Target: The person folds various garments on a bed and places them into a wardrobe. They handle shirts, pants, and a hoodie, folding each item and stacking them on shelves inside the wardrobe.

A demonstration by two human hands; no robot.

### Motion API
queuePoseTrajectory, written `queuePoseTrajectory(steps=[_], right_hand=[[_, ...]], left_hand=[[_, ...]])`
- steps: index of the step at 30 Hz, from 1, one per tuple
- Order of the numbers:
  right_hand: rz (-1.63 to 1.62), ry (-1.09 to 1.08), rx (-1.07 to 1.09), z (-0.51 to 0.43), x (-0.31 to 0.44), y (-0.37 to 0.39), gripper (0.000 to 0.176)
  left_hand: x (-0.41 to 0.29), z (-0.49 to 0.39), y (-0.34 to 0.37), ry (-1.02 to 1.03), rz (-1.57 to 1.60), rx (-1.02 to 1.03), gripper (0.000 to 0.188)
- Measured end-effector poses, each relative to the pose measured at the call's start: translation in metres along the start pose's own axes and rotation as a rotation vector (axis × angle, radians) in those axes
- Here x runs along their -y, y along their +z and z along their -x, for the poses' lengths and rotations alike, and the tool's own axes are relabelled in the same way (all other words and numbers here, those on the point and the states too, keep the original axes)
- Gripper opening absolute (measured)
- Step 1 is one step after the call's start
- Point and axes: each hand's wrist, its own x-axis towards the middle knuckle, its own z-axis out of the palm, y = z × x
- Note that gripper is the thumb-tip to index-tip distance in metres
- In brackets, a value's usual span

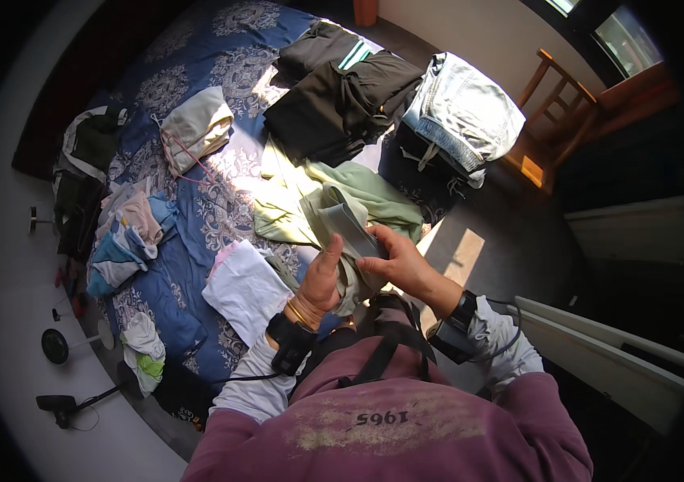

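Observation:
Both my hands are on a grey-green garment (345,220) with a wide waistband-like edge, held bunched above the near side of the bed. My left hand (318,286) is at its left side, thumb pointing up against the cloth. From the right, my right hand (402,262) pinches the band between thumb and fingers. Just beyond lies a spread light-green garment (372,193), partly in bright sunlight. A folded white cloth (248,292) rests left of my left hand, on pink and olive cloth. The lower part of the held garment is partly hidden by my hands.
On the patterned blue bedsheet (185,211) lie folded black clothes (324,102), light-blue jeans (468,114), a folded beige garment (194,129) and a pile of small clothes (131,235). A wooden chair (553,120) stands beyond the bed. White panels (607,355) are at right.

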Motion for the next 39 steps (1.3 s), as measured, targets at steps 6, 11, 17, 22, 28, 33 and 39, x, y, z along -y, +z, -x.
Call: queuePoseTrajectory(steps=[6,11,17,22,28,33,39], right_hand=[[-0.709,0.075,-0.192,0.127,0.021,0.006,0.036],[-0.679,-0.049,-0.462,0.230,0.038,0.004,0.037],[-0.682,-0.190,-0.682,0.367,0.060,0.001,0.042],[-0.379,-0.051,-0.753,0.476,0.065,0.001,0.053],[-0.041,0.011,-0.767,0.599,0.067,-0.004,0.054],[0.278,0.273,-1.146,0.702,0.066,0.004,0.032],[1.106,0.737,-1.823,0.782,0.034,0.024,0.019]], left_hand=[[0.028,0.044,0.006,-0.177,-0.096,0.321,0.039],[0.065,0.044,0.011,-0.522,-0.144,0.358,0.034],[0.125,0.041,0.074,-0.821,-0.457,0.570,0.045],[0.194,0.054,0.194,-0.536,-0.709,1.012,0.092],[0.310,0.122,0.340,-0.479,-0.773,1.598,0.084],[0.386,0.158,0.415,-0.754,-0.635,1.774,0.026],[0.464,0.245,0.502,-0.652,-0.854,1.993,0.017]])
